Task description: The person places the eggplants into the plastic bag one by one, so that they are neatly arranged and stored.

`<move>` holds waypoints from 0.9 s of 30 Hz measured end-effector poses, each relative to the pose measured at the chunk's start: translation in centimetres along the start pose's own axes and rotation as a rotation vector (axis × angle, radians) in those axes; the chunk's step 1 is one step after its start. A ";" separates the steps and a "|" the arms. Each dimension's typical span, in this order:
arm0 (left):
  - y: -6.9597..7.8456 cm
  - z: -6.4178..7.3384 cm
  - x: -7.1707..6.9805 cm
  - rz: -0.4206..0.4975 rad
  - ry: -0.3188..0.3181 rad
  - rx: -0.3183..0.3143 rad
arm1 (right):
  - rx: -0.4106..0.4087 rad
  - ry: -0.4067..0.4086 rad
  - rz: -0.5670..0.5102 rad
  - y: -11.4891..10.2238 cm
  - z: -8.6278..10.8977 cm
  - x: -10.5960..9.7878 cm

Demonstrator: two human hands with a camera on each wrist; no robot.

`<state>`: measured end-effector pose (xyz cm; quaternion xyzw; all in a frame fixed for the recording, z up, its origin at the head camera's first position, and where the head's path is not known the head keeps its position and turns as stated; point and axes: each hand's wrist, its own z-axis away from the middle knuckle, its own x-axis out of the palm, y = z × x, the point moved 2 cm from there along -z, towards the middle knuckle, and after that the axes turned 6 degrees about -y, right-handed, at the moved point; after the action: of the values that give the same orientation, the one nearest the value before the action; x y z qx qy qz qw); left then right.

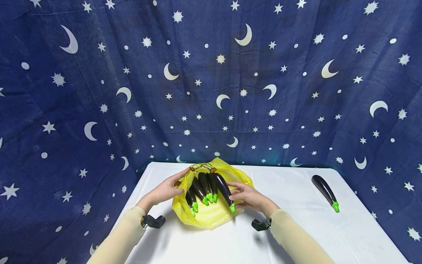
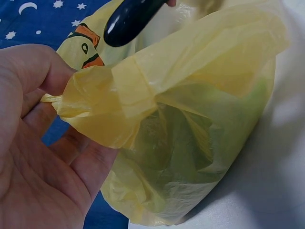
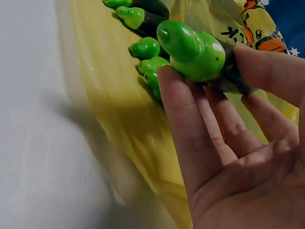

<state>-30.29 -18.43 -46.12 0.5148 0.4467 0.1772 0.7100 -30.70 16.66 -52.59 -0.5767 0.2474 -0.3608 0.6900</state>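
Note:
A yellow plastic bag (image 1: 211,220) lies on its side, its mouth towards me. Several eggplants (image 1: 198,190) with bright green stems lie inside it on the left. My left hand (image 1: 167,190) pinches the bag's left rim, bunching the plastic (image 2: 95,107) between thumb and fingers. In my right hand (image 1: 249,198), one eggplant (image 1: 221,185) is gripped near its stem end (image 3: 195,52), at the right of the bag's mouth. Its dark rounded end points into the bag. The fingers' far side is partly hidden by the eggplant.
Another eggplant (image 1: 324,189) lies on the right part of the white table (image 1: 283,190). Behind the table hangs a dark blue cloth (image 1: 204,80) with moons and stars. Black wrist devices (image 1: 153,221) sit on both wrists.

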 end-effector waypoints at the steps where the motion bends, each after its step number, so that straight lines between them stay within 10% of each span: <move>1: 0.0 0.0 0.0 0.000 0.000 0.000 | 0.002 0.007 -0.006 0.0 -0.2 0.1; 27: 0.0 -0.2 0.1 -0.005 -0.020 0.038 | -0.069 0.300 -0.037 1.1 -4.9 1.9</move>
<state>-30.39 -18.23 -46.16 0.5288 0.4442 0.1619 0.7048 -32.98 12.26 -54.54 -0.5439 0.3495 -0.4468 0.6184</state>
